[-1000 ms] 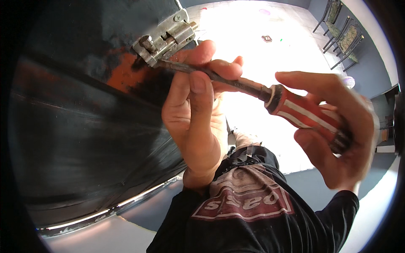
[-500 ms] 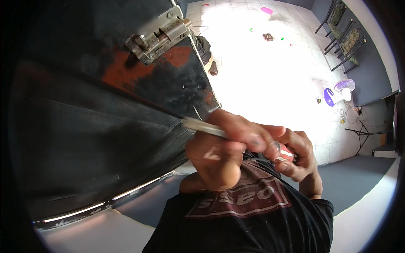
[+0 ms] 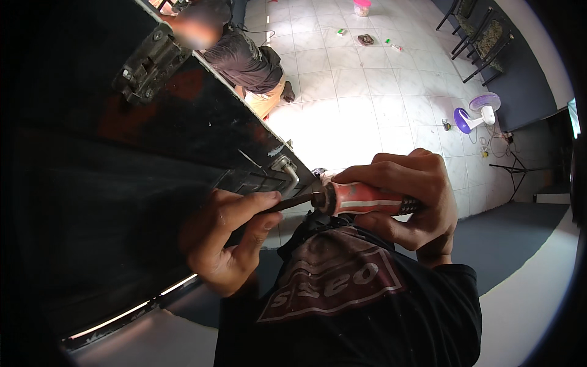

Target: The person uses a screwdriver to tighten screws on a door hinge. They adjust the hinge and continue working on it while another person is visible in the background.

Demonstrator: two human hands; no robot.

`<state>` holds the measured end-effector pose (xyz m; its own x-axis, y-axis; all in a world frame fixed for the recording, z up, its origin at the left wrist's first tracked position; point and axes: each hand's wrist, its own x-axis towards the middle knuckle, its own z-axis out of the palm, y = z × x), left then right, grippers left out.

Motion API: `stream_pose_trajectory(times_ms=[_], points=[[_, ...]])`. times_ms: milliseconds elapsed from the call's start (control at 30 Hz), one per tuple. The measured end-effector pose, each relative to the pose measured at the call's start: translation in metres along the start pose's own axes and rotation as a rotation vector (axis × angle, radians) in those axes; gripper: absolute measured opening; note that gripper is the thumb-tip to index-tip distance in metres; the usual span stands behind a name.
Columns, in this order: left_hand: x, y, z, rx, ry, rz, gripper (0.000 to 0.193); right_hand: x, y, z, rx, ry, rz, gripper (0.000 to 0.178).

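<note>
A screwdriver with a red, white-striped handle [image 3: 367,200] and a black collar lies level in front of my chest. My right hand [image 3: 428,196] is wrapped round the handle, fingers over the top and thumb beneath. My left hand [image 3: 223,241] pinches the dark screwdriver shaft [image 3: 296,202] between thumb and fingertips. The shaft's right end meets the collar; its far end is hidden by my left fingers. Beyond my left hand is a black metal door [image 3: 153,159] with a bent lever handle [image 3: 292,174] and a metal slide bolt [image 3: 153,64].
A person in dark clothing [image 3: 247,64] is low beside the door's far edge. On the tiled floor [image 3: 330,79] are a pink-lidded tub [image 3: 362,8], a small dark box [image 3: 365,40], a purple and white fan [image 3: 477,113] and cables. Chairs [image 3: 486,49] stand along the right wall.
My left hand has moved left and down and turned, now pinching the shaft in line with the handle. The red handle shows more. The view has shifted, bringing the other person and lever handle in.
</note>
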<state>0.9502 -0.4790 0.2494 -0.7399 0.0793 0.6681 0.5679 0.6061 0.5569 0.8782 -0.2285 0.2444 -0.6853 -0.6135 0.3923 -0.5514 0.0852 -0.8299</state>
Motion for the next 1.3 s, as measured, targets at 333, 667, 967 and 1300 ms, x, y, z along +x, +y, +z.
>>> stream_pose_trajectory(times_ms=[333,667,967,1300], points=[[0.017,0.009,-0.03,0.259,-0.403,0.183,0.03,0.015,0.015,0.0,0.116,-0.301,-0.006,0.034],[-0.007,0.002,-0.013,-0.133,0.483,-0.019,0.075,0.002,0.028,0.035,0.284,-0.028,-0.006,0.044],[-0.002,0.004,0.043,-0.904,0.484,-0.293,0.029,0.0,-0.003,0.039,0.161,-0.131,0.064,0.043],[0.036,-0.018,0.043,-0.997,0.289,-0.225,0.047,-0.005,-0.038,0.055,-0.058,0.143,0.013,0.061]])
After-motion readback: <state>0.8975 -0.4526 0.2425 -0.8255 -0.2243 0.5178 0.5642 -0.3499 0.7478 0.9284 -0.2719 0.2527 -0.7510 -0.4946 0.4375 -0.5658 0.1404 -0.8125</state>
